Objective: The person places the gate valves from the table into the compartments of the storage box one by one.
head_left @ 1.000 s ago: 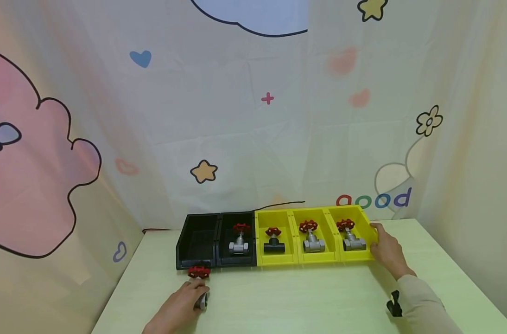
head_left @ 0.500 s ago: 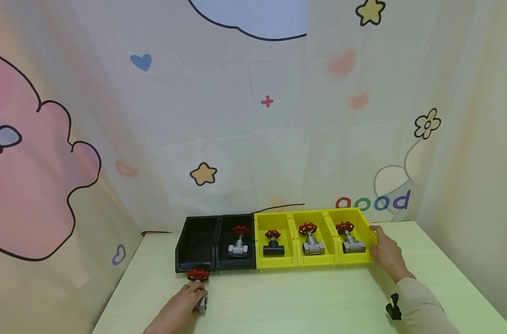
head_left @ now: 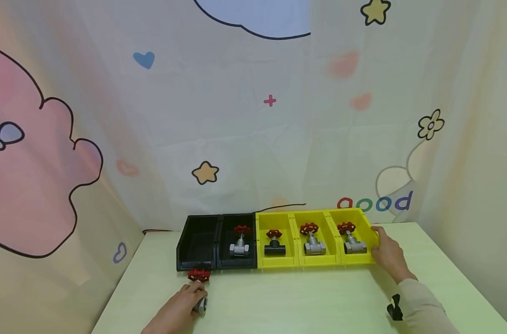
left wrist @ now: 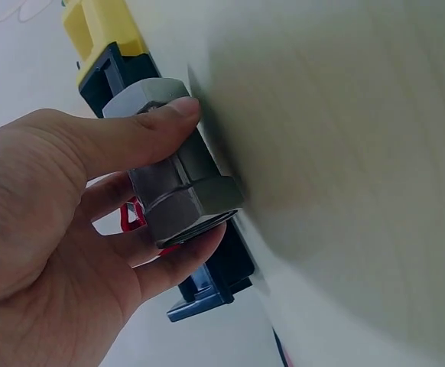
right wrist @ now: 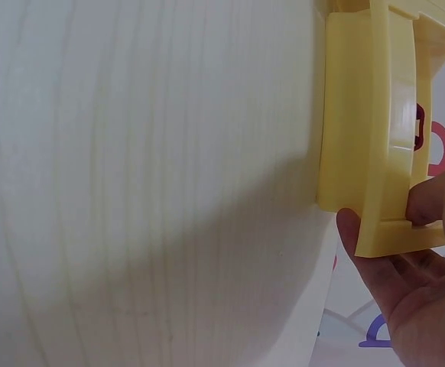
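Observation:
My left hand (head_left: 179,307) grips the grey metal body of a valve (left wrist: 184,183), thumb across one hexagonal end and fingers around the other side. The valve's red handwheel (head_left: 199,275) points away from me, just in front of the leftmost black bin (head_left: 197,241). In the left wrist view the handwheel is mostly hidden behind the fingers. On the far right, my right hand (head_left: 390,255) pinches the side wall of the end yellow bin (right wrist: 387,138), its thumb and fingers on opposite faces of the wall. That bin holds a metal valve (head_left: 354,244) with a red handwheel.
Two black and three yellow bins stand joined in a row near the curtain (head_left: 237,120). Other red-wheeled valves lie in the second black bin (head_left: 237,263), the first yellow bin (head_left: 277,262) and the middle yellow bin (head_left: 318,260). A small black piece (head_left: 395,308) shows beside the right sleeve.

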Motion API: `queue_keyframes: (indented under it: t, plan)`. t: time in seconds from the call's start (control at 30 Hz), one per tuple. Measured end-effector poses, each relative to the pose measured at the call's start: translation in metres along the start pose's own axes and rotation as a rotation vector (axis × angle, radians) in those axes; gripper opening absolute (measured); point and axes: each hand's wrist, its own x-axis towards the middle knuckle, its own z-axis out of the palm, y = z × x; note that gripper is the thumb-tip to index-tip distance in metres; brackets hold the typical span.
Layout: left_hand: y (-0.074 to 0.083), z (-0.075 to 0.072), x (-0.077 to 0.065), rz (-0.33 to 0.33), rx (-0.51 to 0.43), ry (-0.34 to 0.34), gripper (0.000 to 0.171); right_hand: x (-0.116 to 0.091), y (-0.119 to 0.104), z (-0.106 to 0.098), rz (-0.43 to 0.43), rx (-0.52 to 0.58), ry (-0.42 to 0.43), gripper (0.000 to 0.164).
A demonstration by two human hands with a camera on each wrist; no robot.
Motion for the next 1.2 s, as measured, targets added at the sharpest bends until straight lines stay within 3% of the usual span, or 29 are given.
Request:
queue_keyframes:
  t: [0.27,0.67,0.9,1.2]
  plan:
    - [0.005,-0.010,-0.007,0.017,0.031,0.021,0.036,-0.001,0.003,0.000,0.012,0.016,-0.005,0.062]
    - [0.014,-0.030,-0.021,0.060,0.097,0.138,0.039,-0.003,0.004,0.000,0.012,0.032,-0.011,0.064]
    - [0.015,-0.040,-0.025,0.053,0.087,0.147,0.043,-0.002,0.004,0.001,0.010,0.028,-0.009,0.064]
    - [0.014,-0.057,-0.025,0.058,0.113,0.250,0.045,0.001,0.002,0.000,0.005,0.009,0.000,0.062]
